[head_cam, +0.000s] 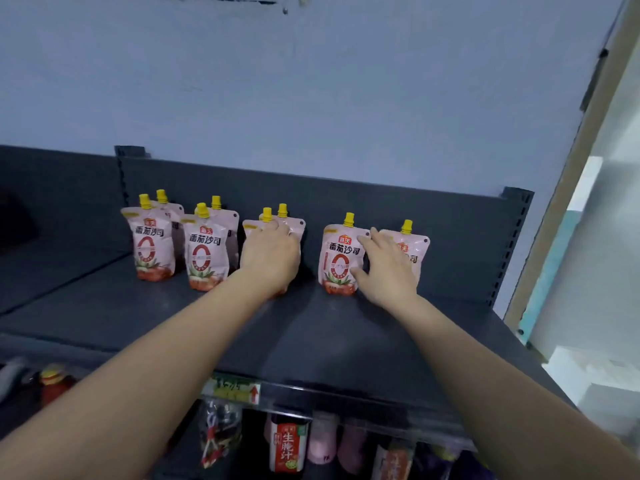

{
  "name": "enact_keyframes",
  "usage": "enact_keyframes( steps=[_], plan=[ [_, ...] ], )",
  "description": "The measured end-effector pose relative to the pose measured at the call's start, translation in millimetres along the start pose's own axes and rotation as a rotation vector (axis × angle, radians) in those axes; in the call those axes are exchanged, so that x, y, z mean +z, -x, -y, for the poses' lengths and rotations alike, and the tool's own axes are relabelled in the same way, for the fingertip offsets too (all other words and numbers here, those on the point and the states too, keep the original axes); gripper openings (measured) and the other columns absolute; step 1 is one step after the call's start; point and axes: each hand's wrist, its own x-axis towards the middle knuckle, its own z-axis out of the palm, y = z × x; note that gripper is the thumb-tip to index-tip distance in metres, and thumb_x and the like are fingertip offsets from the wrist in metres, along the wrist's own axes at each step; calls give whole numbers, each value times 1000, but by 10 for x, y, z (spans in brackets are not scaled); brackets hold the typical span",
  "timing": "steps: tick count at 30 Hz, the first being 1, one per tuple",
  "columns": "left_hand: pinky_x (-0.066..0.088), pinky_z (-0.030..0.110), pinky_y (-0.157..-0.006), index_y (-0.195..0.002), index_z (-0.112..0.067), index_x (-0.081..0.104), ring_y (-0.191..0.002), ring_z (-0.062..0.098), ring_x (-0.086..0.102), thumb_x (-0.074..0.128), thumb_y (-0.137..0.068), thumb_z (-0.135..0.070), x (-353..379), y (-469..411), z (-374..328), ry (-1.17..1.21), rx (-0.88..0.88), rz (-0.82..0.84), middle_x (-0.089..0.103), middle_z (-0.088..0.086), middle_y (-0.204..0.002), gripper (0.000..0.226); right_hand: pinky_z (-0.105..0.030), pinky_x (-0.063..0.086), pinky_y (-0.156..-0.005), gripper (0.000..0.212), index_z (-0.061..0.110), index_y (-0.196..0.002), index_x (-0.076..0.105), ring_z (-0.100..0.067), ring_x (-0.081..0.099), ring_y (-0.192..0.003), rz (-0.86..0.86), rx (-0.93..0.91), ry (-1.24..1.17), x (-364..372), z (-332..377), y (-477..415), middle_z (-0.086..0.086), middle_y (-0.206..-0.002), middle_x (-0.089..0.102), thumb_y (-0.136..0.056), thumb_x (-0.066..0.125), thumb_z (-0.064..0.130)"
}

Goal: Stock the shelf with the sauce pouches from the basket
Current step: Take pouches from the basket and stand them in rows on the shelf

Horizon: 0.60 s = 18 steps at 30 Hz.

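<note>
Two pouch pairs (180,251) stood on shelf (311,341), left. Left hand (270,258) gripped third pair's front pouch (251,230), fingers curled over its top. Right hand (384,268), fingers spread, touched fourth pouch (341,258) and end pouch (420,244). Step: likely straightening row. Next: release gently, keep pouches upright; basket unseen.

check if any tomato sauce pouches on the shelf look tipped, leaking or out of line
Nothing tipped or leaking. The two rightmost pouches stand singly, side by side; the other pouches are paired two deep.
</note>
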Motion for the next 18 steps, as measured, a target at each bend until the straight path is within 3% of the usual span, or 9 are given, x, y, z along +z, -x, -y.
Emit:
enact_keyframes(
  steps=[7, 10, 18],
  plan=[
    [39, 36, -93, -116, -12, 56, -119, 25, 48, 58, -87, -27, -96, 980, 546, -50, -87, 60, 57, 6, -122, 33, -42, 28, -112, 61, 19, -143, 38, -27, 27, -142, 188, -183, -38, 36, 678, 523, -6, -154, 33, -89, 60, 35],
    [39, 36, -93, -113, -13, 56, -118, 25, 50, 59, -86, -28, -170, 1456, 811, -90, -156, 92, 58, 5, -120, 31, -42, 36, -106, 57, 17, -139, 42, -27, 37, -134, 229, -285, -35, 90, 1009, 753, -5, -144, 45, -89, 60, 38],
    [39, 34, -95, -113, -17, 56, -118, 22, 49, 55, -88, -26, -328, 2737, 1637, -207, -368, 215, 59, 2, -120, 26, -43, 31, -110, 62, 18, -144, 37, -28, 31, -139, 350, -530, -79, 297, 2086, 1269, -7, -149, 38, -90, 59, 39]
  ],
)
